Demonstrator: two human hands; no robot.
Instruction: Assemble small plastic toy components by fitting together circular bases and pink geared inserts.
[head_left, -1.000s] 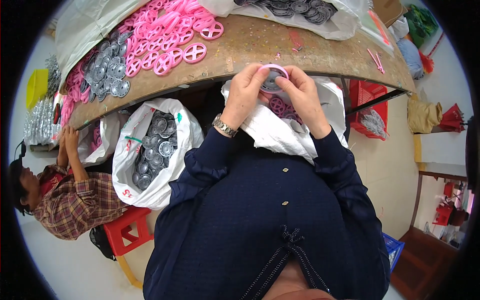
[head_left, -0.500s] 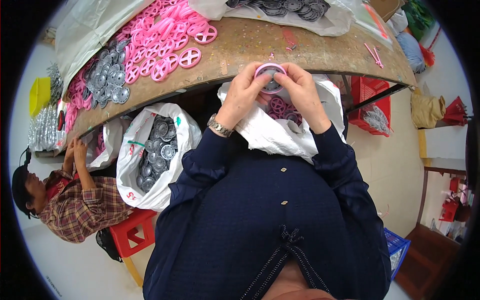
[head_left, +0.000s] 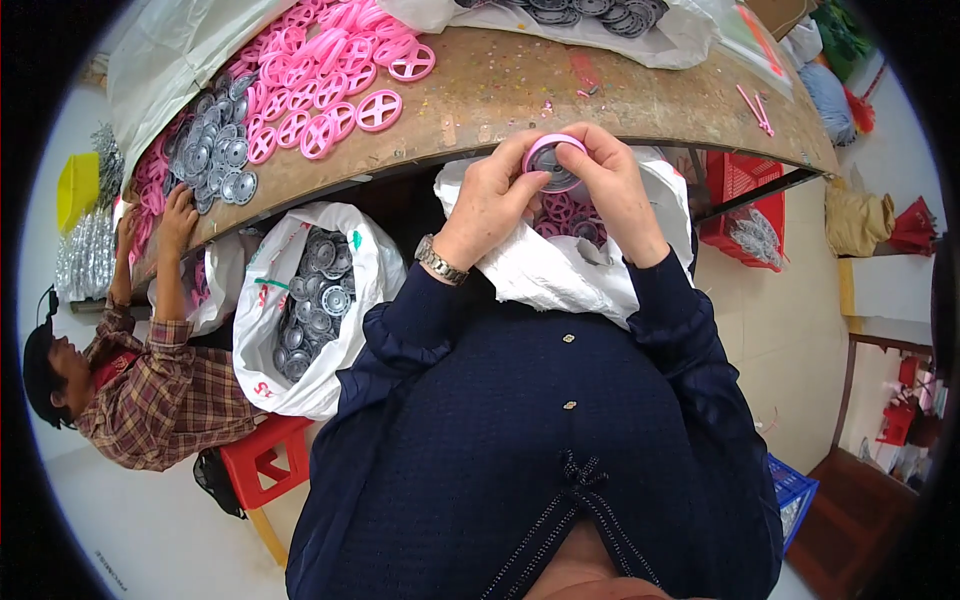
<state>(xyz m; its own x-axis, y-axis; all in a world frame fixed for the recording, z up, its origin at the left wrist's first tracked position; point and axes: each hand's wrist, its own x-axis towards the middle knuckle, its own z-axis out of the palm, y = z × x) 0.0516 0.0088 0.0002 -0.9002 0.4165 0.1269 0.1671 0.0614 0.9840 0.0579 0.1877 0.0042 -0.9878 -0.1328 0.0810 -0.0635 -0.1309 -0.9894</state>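
Observation:
A small toy wheel, made of a pink ring around a grey disc (head_left: 547,162), is held up just off the table's front edge. My right hand (head_left: 612,182) grips its right side, with the thumb pressed on the grey face. On its lower left, my left hand (head_left: 484,203) pinches the rim, fingertips partly hidden behind it. Beneath both hands a white sack (head_left: 550,270) gapes, with pink spoked wheels (head_left: 565,220) inside. Pink spoked rings (head_left: 380,110) lie heaped on the table to the left, beside a pile of grey discs (head_left: 212,150).
The brown table (head_left: 480,95) curves across the front. A white sack of grey discs (head_left: 318,310) stands at my left, near a co-worker (head_left: 150,400) by a red stool (head_left: 265,460). Dark discs (head_left: 620,15) lie at the back. A red basket (head_left: 740,210) is under the table's right end.
The wheel has tilted and shifted slightly right; my left fingers have slid lower on its rim. The co-worker's hands have moved up onto the table beside the grey discs.

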